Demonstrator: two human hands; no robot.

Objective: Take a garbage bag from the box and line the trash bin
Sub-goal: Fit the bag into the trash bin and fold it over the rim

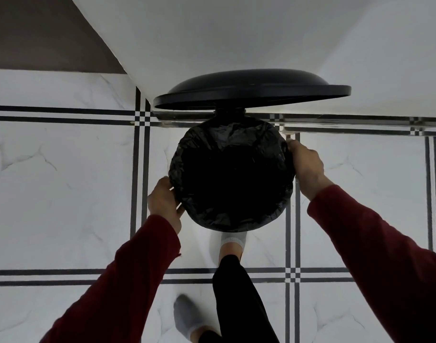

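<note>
black bag [231, 174] is lining the bin, folded over its rim, lid [251, 91] standing open. left hand [163, 201] and right hand [305, 162] are gripping bag edge. task is nearing completion; final tucking remaining.

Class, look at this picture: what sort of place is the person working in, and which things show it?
Probably a room in a home, perhaps a kitchen or bathroom. Clues: the white marble-look tiled floor with dark stripes, a lidded bin lined with a black bag against a plain white wall, and socked feet.

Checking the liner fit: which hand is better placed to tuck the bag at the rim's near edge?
Left, probably: the left hand grips the garbage bag low, near that edge; the right hand sits farther up.
</note>
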